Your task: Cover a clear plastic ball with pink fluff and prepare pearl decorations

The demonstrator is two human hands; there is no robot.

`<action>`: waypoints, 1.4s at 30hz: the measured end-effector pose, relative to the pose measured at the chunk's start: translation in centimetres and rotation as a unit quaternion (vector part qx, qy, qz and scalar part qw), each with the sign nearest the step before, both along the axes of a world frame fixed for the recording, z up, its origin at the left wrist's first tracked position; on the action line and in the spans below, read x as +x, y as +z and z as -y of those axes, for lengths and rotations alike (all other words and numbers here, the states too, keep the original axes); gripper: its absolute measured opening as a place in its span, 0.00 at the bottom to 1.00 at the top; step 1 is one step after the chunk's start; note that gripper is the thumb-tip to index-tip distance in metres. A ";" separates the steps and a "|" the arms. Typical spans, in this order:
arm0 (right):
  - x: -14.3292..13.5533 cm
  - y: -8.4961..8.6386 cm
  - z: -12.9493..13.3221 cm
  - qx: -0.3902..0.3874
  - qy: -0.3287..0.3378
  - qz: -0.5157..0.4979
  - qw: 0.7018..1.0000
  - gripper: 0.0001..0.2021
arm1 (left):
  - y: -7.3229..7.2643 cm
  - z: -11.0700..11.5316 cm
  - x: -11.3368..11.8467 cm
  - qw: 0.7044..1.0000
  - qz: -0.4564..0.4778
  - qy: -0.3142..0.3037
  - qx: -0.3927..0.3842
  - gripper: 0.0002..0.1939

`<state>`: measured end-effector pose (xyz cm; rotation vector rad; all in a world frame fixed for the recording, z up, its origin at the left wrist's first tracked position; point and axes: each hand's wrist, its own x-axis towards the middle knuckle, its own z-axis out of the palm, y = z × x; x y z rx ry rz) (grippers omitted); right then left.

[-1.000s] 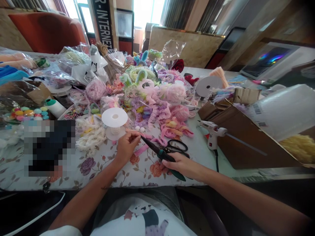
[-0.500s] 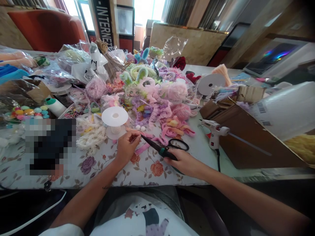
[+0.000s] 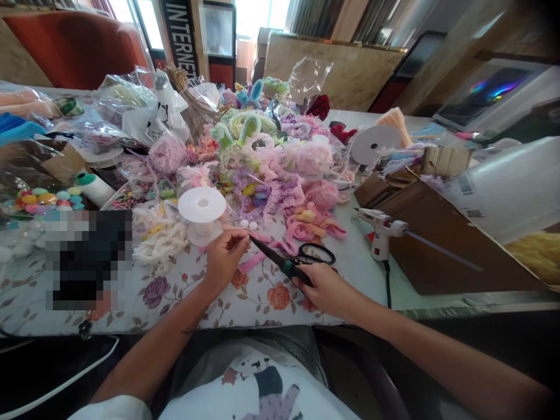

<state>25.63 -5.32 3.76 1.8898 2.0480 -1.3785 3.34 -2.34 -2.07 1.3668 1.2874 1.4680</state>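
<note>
My right hand (image 3: 328, 290) is wrapped round black scissors (image 3: 301, 273) with a green pivot. Their narrow blades look closed or nearly so, and the tips reach the fingertips of my left hand (image 3: 224, 256). The left thumb and fingers are pinched together; whatever they hold is too small to make out. Just behind that hand stands a white spool (image 3: 202, 204) wound with a string of small pearl-like beads. Two white pompom-like balls (image 3: 248, 224) and a pink fuzzy strip (image 3: 254, 261) lie close to the blade tips.
Pink and purple yarn and trims (image 3: 280, 192) are heaped behind my hands, with a doll's face (image 3: 236, 161) among them. A hot glue gun (image 3: 380, 230) stands at the right beside a cardboard box (image 3: 437, 245). Colourful beads (image 3: 48, 199) lie left, behind a blurred-out dark object (image 3: 90, 256).
The whole view has shifted slightly. My left hand keeps its pinch and the scissor tips stay at its fingertips; my right hand sits a little differently on the handle.
</note>
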 end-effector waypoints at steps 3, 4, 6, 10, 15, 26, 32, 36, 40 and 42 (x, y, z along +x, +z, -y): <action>0.4 -0.9 0.1 0.048 0.010 -0.047 0.998 0.04 | 0.4 0.3 0.0 0.999 0.003 0.006 0.041 0.07; 0.4 -1.1 0.2 0.069 0.026 -0.055 0.996 0.04 | 0.4 0.4 0.0 0.998 -0.010 0.016 0.063 0.06; 0.4 -1.2 0.4 0.112 0.056 -0.060 0.990 0.04 | 0.4 0.7 -0.1 0.992 -0.041 0.037 0.109 0.06; 0.0 -1.1 0.9 0.147 0.051 -0.084 0.984 0.06 | 0.3 1.2 0.0 0.979 -0.070 0.057 0.180 0.04; -0.6 -1.8 0.4 0.054 -0.087 -0.191 0.976 0.09 | 0.4 0.7 -0.1 0.991 -0.032 0.042 0.120 0.12; -5.0 -2.4 -2.1 -0.030 -0.190 -0.466 0.863 0.23 | 1.1 0.1 -0.2 0.903 0.055 -0.342 -0.254 0.31; -6.8 -4.2 -3.9 -0.004 -0.244 -0.537 0.807 0.22 | 0.8 -0.6 -0.1 0.917 0.108 -0.335 -0.189 0.34; -7.3 -4.5 -4.3 -0.020 -0.228 -0.553 0.801 0.21 | 0.5 0.0 0.7 0.950 0.004 -0.284 -0.129 0.26; -7.2 -4.6 -4.0 -0.057 -0.232 -0.576 0.781 0.22 | 0.5 1.0 1.3 0.968 -0.096 -0.216 -0.080 0.23; -6.7 -4.5 -4.0 -0.077 -0.220 -0.578 0.782 0.21 | 0.5 1.1 1.0 0.966 -0.108 -0.218 -0.089 0.20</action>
